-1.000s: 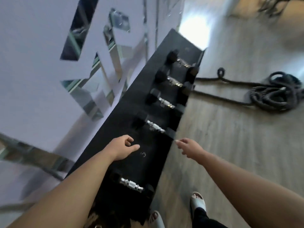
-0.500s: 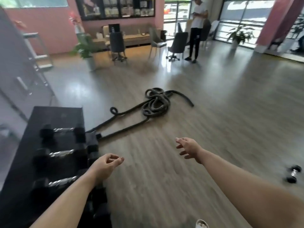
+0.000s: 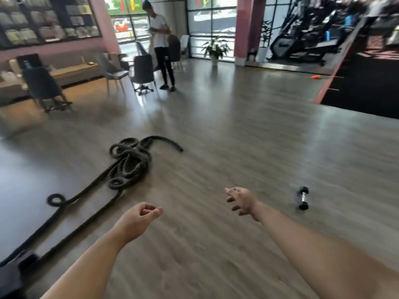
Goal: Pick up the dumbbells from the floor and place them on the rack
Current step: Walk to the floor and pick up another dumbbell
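Observation:
One small dumbbell (image 3: 303,198) with black ends and a chrome handle lies on the wood floor at the right, well beyond my right hand. My right hand (image 3: 240,200) is stretched out in mid-air with its fingers spread and nothing in it. My left hand (image 3: 138,220) hovers lower and to the left, fingers loosely curled with the thumb near the fingertips, empty. A dark corner of the rack (image 3: 9,275) shows at the bottom left edge; the rest of it is out of view.
A thick black battle rope (image 3: 127,164) lies coiled on the floor ahead left, its two strands running back toward the rack. A person (image 3: 160,44) stands far off by chairs (image 3: 143,72). Exercise machines (image 3: 302,35) and a black mat (image 3: 367,83) fill the far right.
The view has swung from the rack with its dumbbells to the open floor. The rack slid off to the bottom left, and the dumbbell on the floor came further into view at the right.

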`<action>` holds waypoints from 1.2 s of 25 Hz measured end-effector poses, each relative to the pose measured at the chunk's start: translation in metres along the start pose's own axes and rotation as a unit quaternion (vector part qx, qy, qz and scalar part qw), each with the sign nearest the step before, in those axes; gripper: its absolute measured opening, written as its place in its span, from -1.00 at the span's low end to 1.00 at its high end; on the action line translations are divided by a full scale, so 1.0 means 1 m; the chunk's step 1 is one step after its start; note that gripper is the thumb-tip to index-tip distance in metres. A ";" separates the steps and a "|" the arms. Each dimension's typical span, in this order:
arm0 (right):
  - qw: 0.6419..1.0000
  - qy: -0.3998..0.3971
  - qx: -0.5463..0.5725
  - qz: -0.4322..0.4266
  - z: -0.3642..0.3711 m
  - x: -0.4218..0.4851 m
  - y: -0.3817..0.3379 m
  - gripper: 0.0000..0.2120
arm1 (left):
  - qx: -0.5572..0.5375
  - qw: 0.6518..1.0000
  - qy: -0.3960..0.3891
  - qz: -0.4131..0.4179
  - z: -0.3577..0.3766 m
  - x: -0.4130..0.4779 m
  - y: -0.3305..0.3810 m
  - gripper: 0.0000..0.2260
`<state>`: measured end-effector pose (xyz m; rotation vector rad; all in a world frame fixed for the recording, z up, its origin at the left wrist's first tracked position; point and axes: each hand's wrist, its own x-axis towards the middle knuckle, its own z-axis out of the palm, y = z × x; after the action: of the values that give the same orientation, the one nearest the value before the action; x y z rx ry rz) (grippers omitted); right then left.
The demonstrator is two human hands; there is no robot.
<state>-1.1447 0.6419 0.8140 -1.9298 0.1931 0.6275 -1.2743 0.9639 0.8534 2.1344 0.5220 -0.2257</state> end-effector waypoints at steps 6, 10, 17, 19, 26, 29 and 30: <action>0.992 0.090 0.070 0.049 -0.129 0.060 0.020 -0.75 | 0.055 0.992 -0.093 0.062 0.097 0.120 0.122 -0.74; 0.976 0.168 0.109 0.084 -0.197 0.094 0.041 -0.76 | 0.102 0.974 -0.163 0.119 0.151 0.206 0.198 -0.74; 0.927 0.294 0.172 0.156 -0.265 0.135 0.052 -0.74 | 0.162 0.927 -0.278 0.193 0.218 0.348 0.301 -0.69; 0.912 0.318 0.192 0.172 -0.277 0.142 0.053 -0.70 | 0.174 0.917 -0.298 0.202 0.235 0.385 0.336 -0.68; 0.859 0.389 0.255 0.213 -0.350 0.172 0.084 -0.68 | 0.224 0.859 -0.379 0.262 0.346 0.443 0.453 -0.59; 0.846 0.394 0.289 0.215 -0.405 0.207 0.110 -0.66 | 0.253 0.841 -0.386 0.283 0.406 0.466 0.493 -0.58; 0.843 0.390 0.302 0.215 -0.422 0.217 0.118 -0.64 | 0.270 0.835 -0.386 0.285 0.422 0.473 0.503 -0.57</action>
<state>-0.8650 0.2472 0.7414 -1.4061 1.2186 -0.0109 -0.6126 0.4990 0.8157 2.3600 -0.7280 -0.9203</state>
